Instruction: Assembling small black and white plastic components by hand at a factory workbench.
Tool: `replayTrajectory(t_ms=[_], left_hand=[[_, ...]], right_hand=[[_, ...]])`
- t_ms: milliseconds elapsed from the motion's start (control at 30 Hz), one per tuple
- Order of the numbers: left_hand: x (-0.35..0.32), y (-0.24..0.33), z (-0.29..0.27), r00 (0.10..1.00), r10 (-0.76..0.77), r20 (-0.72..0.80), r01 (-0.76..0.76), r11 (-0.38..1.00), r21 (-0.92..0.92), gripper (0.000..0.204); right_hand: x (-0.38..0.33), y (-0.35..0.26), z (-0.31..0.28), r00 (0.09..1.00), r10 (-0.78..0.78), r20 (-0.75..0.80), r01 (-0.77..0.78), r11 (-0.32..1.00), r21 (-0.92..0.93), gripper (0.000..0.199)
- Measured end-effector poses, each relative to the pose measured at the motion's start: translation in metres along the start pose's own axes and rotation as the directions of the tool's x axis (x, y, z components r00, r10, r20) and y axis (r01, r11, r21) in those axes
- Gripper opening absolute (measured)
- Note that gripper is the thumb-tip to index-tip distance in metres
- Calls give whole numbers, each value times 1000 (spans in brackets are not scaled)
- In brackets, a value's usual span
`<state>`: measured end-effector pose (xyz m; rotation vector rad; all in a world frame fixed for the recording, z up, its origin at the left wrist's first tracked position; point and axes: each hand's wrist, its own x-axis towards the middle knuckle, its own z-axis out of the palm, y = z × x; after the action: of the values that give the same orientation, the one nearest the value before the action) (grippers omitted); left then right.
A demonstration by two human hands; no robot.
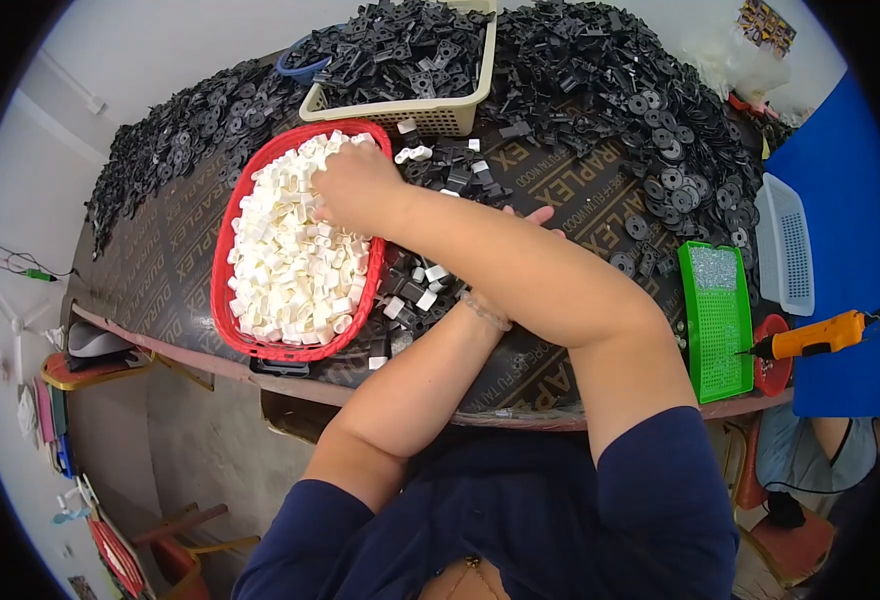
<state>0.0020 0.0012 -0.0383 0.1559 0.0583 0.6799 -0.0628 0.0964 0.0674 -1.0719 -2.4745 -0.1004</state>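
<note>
Navy cloth shirt (520,510) foremost, right hand (356,187) and left hand (538,214) closure unclear, many white plastic tubes (290,255) remain beside capped-looking black plastic pieces (412,291).

Black parts (210,120) lay heaped across a broad desk (150,265) in what appeared to be a small assembly workshop. A red basket (224,300) brimmed with white pieces (300,260), a cream crate (440,121) overflowed with black ones, and an orange power screwdriver (818,335) showed beside a green tray (693,330) of tiny shiny bits.
</note>
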Motion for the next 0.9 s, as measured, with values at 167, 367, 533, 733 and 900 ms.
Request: replayTrajectory(t_ms=[167,367,533,733,900], left_hand=[[3,5,-19,992,43,120,-31,995,-97,63],[-4,-9,15,977,206,-53,-196,970,145,55],[-3,-12,43,971,168,-169,-137,974,178,49],[-3,-8,35,984,94,-148,-67,982,179,52],[1,-8,27,971,169,-171,-126,963,239,50]], right_hand=[[21,-3,16,965,42,259,-72,992,108,22],[44,50,-21,937,274,-215,-213,939,268,21],[52,162,-15,824,565,-41,-563,825,46,27],[58,184,-6,843,493,216,-477,870,-124,34],[39,170,-22,873,471,-132,-472,881,20,28]])
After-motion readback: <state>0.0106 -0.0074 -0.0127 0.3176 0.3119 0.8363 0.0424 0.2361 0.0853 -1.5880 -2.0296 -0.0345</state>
